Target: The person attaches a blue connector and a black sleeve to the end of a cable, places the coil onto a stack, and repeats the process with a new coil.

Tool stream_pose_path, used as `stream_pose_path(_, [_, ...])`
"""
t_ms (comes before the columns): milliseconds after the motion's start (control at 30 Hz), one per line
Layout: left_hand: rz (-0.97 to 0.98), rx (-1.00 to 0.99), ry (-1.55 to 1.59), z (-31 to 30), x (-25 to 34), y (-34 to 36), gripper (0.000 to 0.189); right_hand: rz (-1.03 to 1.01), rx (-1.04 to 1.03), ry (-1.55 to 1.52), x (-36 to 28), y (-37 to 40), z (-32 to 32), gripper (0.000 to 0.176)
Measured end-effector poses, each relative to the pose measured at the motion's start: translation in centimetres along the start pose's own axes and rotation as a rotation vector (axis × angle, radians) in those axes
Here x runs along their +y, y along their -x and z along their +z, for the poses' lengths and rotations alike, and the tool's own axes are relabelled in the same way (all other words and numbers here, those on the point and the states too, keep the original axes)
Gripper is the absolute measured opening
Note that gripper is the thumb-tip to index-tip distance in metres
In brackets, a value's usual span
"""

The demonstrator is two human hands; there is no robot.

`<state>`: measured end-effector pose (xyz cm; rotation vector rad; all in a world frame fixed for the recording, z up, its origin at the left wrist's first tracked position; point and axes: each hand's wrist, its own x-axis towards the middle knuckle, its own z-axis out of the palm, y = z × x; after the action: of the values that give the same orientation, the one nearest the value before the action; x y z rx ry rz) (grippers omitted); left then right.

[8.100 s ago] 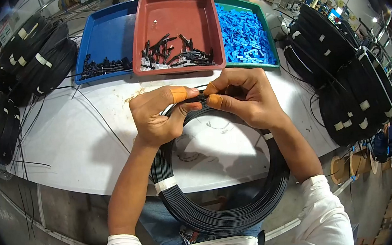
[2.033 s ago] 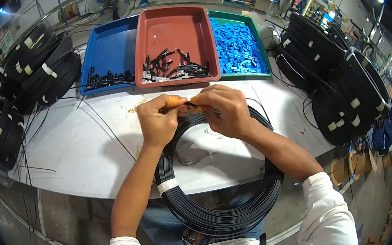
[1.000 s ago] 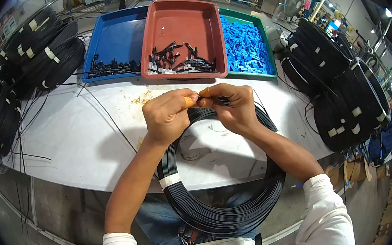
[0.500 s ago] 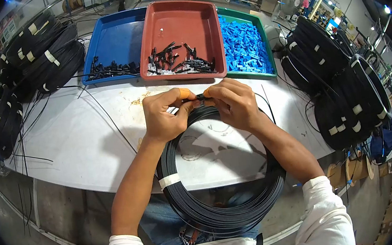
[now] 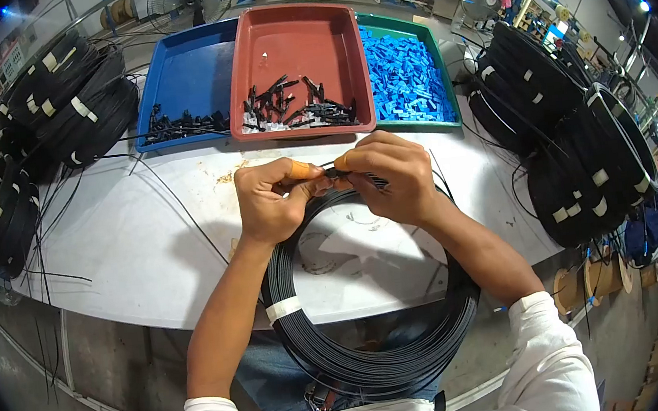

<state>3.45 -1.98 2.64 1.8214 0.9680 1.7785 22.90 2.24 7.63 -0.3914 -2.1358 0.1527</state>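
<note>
Over the far rim of a black cable coil (image 5: pixel 377 361), both hands meet at a small black part (image 5: pixel 331 173). My left hand (image 5: pixel 276 199) pinches its left side, and my right hand (image 5: pixel 394 174) pinches the right side. Orange tape covers a finger on each hand. The coil, with a white tape band at its left, lies partly on the white table (image 5: pixel 149 248) and overhangs the near edge towards the lap. Fingertips hide most of the small part.
Behind the hands stand a blue tray (image 5: pixel 190 67) with black parts, a red tray (image 5: pixel 296 44) with black and clear pieces, and a green tray (image 5: pixel 448 80) of blue pieces. Cable coils flank left (image 5: pixel 94 110) and right (image 5: pixel 532 80). A person (image 5: pixel 654 207) is at far right.
Both hands remain together at the small black part, with slightly shifted fingers. The left hand is a little further left and lower. The view has shifted slightly.
</note>
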Motion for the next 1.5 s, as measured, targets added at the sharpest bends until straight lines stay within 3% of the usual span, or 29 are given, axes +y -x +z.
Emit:
stream_pose_path(33, [-0.021,0.015,0.044,0.1,0.1,0.0,0.009,-0.204,0.033,0.101,0.4,0.1,0.1,0.026])
stream_pose_path(100, [-0.041,0.030,0.085,0.0,0.1,-0.1,0.010,-0.227,0.031,0.114,0.3,0.2,0.5,0.032])
stream_pose_path(167, [0.123,0.013,-0.137,-0.1,0.0,0.1,0.009,0.090,-0.111,0.042,-0.4,0.4,0.4,0.032])
stream_pose_path(200, [0.122,0.011,-0.136,-0.1,0.1,0.1,0.009,0.301,-0.090,-0.184,-0.3,0.8,1.0,0.035])
stream_pose_path(367, [0.081,0.046,-0.138,0.0,0.7,-0.2,0.010,0.262,-0.111,-0.118,-1.2,0.1,-0.2,0.057])
stream_pose_path(467, [0.009,0.100,-0.021,0.3,0.0,-0.1,0.012,-0.022,0.016,0.120,-1.1,-0.1,0.1,0.059])
stream_pose_path(500, [0.008,0.103,-0.025,0.3,0.1,-0.1,0.012,-0.023,0.016,0.115,-1.1,-0.1,0.4,0.059])
stream_pose_path(567, [0.094,0.103,-0.125,0.5,0.5,-0.2,0.015,-0.195,-0.004,0.378,-1.0,0.0,0.7,0.052])
stream_pose_path(700, [0.228,0.078,-0.264,0.2,0.6,0.0,0.020,-0.199,0.045,0.403,-1.1,0.3,1.8,0.045])
stream_pose_path(767, [0.253,0.090,-0.284,0.2,0.5,0.0,0.020,-0.116,-0.018,0.358,-2.0,0.2,1.4,0.051])
stream_pose_path(867, [0.239,0.114,-0.279,0.3,0.4,0.0,0.018,0.218,-0.097,0.123,-2.7,0.1,1.0,0.069])
stream_pose_path(900, [0.200,0.121,-0.246,0.5,0.4,0.0,0.018,0.216,-0.097,0.121,-2.9,-0.2,1.0,0.069])
stream_pose_path(967, [0.158,0.152,-0.186,0.5,0.5,0.0,0.016,-0.017,0.011,0.323,-3.0,-0.6,0.7,0.072])
stream_pose_path(1000, [0.197,0.137,-0.232,0.4,0.5,0.0,0.017,-0.008,-0.064,0.424,-3.2,-0.4,0.6,0.070])
stream_pose_path(1100, [0.257,0.114,-0.294,0.4,0.5,0.1,0.017,-0.070,-0.033,0.453,-2.2,0.1,1.2,0.067])
stream_pose_path(1333, [0.271,0.132,-0.264,0.5,0.2,0.0,0.017,0.114,-0.151,0.380,-3.1,-0.2,1.1,0.078])
stream_pose_path(1433, [0.244,0.180,-0.272,0.7,0.7,-0.2,0.017,-0.002,-0.028,0.472,-3.6,-0.1,1.2,0.082])
stream_pose_path(1500, [0.266,0.154,-0.317,0.4,0.8,-0.1,0.014,-0.024,-0.052,0.529,-3.2,0.0,1.3,0.078])
